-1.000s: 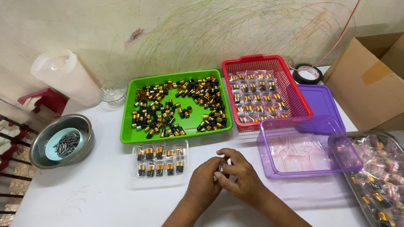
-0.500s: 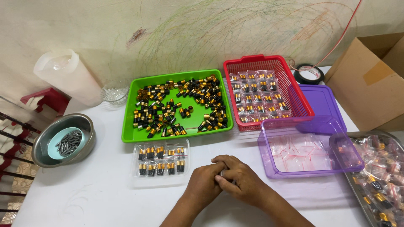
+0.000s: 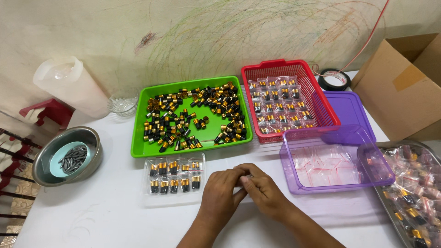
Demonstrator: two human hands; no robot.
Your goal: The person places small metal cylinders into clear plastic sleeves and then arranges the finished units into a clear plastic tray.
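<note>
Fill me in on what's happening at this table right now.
A person's left hand and right hand meet at the fingertips over the white table, pinching something small that the fingers hide. Just left of them lies a clear tray with two rows of black-and-gold caps. Behind it a green tray holds loose caps, a red basket holds bagged ones, and a purple tub holds empty little bags.

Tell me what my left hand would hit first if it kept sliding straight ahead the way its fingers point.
The left hand points up and right, fingers against the right hand, so it meets that at once. Past it, likely the green tray of small black and gold cylinders or the red basket; the exact line is unclear.
</note>
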